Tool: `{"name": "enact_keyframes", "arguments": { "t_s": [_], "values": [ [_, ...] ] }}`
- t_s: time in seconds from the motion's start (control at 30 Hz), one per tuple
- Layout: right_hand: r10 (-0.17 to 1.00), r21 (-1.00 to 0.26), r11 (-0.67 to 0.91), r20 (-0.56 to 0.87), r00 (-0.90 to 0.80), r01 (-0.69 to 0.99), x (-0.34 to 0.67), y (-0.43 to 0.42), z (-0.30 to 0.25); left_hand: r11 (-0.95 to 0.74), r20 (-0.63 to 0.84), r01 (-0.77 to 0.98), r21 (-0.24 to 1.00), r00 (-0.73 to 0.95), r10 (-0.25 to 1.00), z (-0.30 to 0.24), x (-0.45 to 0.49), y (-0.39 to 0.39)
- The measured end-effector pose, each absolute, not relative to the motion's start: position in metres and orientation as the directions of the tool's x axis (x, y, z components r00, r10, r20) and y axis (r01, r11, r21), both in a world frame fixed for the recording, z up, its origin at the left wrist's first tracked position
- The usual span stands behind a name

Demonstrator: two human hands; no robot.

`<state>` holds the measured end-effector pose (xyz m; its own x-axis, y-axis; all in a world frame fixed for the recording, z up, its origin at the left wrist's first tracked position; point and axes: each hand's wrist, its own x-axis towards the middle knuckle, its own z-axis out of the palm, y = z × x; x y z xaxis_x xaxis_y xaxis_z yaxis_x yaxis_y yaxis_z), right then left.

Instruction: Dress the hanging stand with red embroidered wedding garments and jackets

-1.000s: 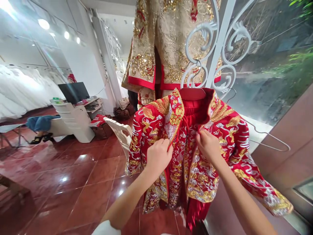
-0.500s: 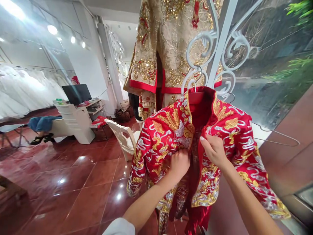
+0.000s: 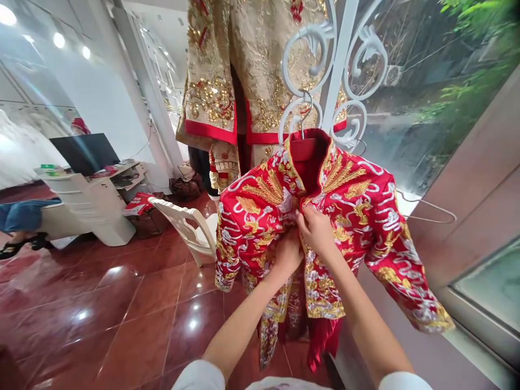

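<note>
A red jacket (image 3: 353, 227) with gold and silver embroidery hangs from a hanger (image 3: 304, 116) hooked on white scrollwork. Its stand collar is at the top, and the two front edges come close together at the chest. My left hand (image 3: 289, 252) is closed on one front edge, its fingertips partly hidden under the cloth. Just above and to the right, my right hand (image 3: 317, 230) pinches the other front edge, thumb uppermost. Below the jacket's hem hangs red cloth (image 3: 325, 341).
Behind hangs a beige gold-sequinned garment (image 3: 264, 70) with red trim. A white chair (image 3: 190, 225) stands to the left, near a desk with a monitor (image 3: 87, 151). At far left a person's leg (image 3: 20, 216) shows. A wire hanger (image 3: 430, 211) sticks out at right.
My hands have drawn the two front edges of the jacket together, so the gap at the chest has narrowed. The view has turned somewhat to the right.
</note>
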<state>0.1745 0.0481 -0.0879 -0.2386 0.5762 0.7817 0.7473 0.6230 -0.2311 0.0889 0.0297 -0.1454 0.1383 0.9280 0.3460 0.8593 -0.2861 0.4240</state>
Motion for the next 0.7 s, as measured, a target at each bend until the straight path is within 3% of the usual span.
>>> {"name": "enact_keyframes", "arguments": {
  "t_s": [0.1, 0.17, 0.23, 0.3, 0.37, 0.4, 0.47, 0.5, 0.57, 0.63, 0.7],
  "values": [
    [0.591, -0.315, 0.641, 0.784, -0.189, 0.700, 0.181, 0.046, -0.094, -0.379, 0.494, 0.768, 0.517, 0.094, 0.864, -0.179, 0.081, 0.009],
    [0.606, -0.359, 0.644, 0.779, -0.163, 0.676, 0.184, 0.042, -0.094, -0.375, 0.480, 0.642, 0.669, 0.012, 0.877, -0.210, 0.075, -0.009],
    [0.619, -0.403, 0.667, 0.768, -0.165, 0.627, 0.184, 0.038, -0.099, -0.240, 0.323, 0.501, 0.832, -0.084, 0.943, -0.247, 0.064, -0.028],
    [0.636, -0.469, 0.683, 0.759, -0.140, 0.560, 0.185, 0.029, -0.118, 0.044, 0.013, 0.381, 0.924, -0.146, 0.989, -0.285, 0.047, -0.045],
    [0.681, -0.581, 0.650, 0.732, -0.036, 0.490, 0.188, 0.014, -0.159, 0.323, -0.274, 0.264, 0.909, -0.204, 0.940, -0.319, 0.028, -0.060],
    [0.714, -0.653, 0.607, 0.699, 0.051, 0.454, 0.191, 0.004, -0.187, 0.391, -0.346, 0.239, 0.889, -0.210, 0.914, -0.332, 0.020, -0.067],
    [0.831, -0.853, 0.393, 0.489, 0.264, 0.343, 0.202, -0.019, -0.251, 0.488, -0.456, 0.108, 0.866, -0.228, 0.860, -0.354, 0.006, -0.076],
    [0.869, -0.949, 0.226, 0.299, 0.395, 0.220, 0.210, -0.031, -0.284, 0.516, -0.504, -0.014, 0.856, -0.235, 0.831, -0.363, 0.002, -0.080],
    [0.790, -0.988, -0.056, -0.130, 0.599, -0.141, 0.229, -0.046, -0.342, 0.524, -0.611, -0.349, 0.777, -0.216, 0.762, -0.379, 0.002, -0.083],
    [0.768, -0.887, -0.233, -0.419, 0.484, -0.399, 0.249, -0.051, -0.380, 0.443, -0.665, -0.601, 0.665, -0.207, 0.718, -0.392, 0.009, -0.085],
    [0.823, -0.770, -0.311, -0.511, 0.246, -0.558, 0.263, -0.049, -0.394, 0.355, -0.676, -0.713, 0.604, -0.223, 0.702, -0.399, 0.020, -0.088]
  ]
}}
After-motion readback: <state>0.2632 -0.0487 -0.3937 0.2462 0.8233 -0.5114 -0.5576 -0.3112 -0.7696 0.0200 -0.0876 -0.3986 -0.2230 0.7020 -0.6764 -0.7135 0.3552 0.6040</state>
